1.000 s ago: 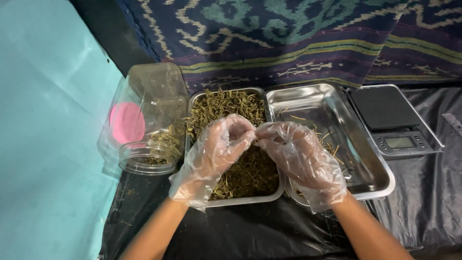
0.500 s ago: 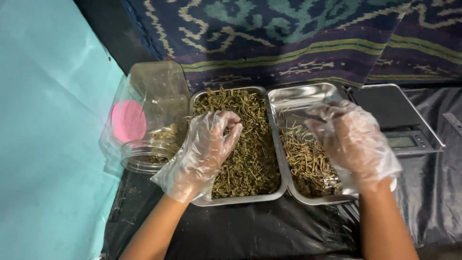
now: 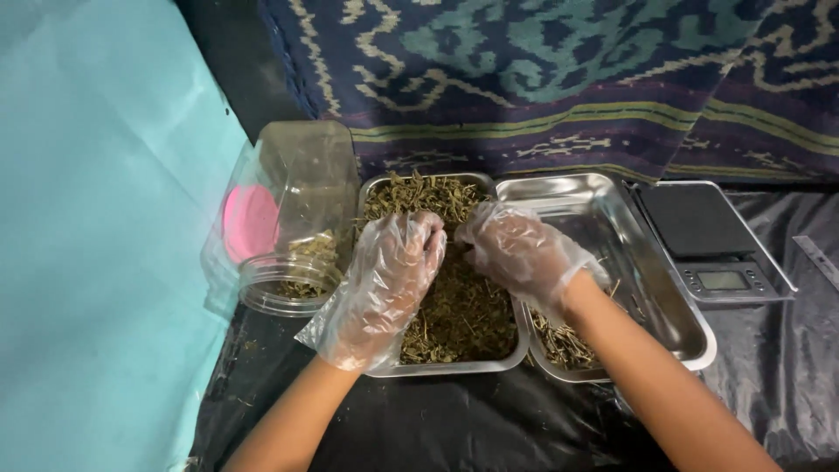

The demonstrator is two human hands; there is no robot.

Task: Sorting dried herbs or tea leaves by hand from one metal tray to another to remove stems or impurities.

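While both my gloved hands sit over the left steel tray [image 3: 377, 367], I have my left hand [image 3: 384, 280] curled with fingertips down in the heap of dried herb [image 3: 454, 310], pinching at some of it, and my right hand [image 3: 516, 249] reaches across from the other side with its fingers bunched over the same heap; I cannot tell what, if anything, the right one has actually caught. The herb fills that tray, and a small pile of bare stems [image 3: 564, 341] lies in the right steel tray [image 3: 690, 336] just beside it. The loose plastic gloves worry me: a baggy fingertip could snag a twig and flick bits onto the black sheet [image 3: 454, 419]. My right forearm crosses low over the stems and could sweep some out. The clear jar [image 3: 288, 218] lies on its side, mouth open, close to my left wrist, so a careless nudge could roll it and spill what is inside.
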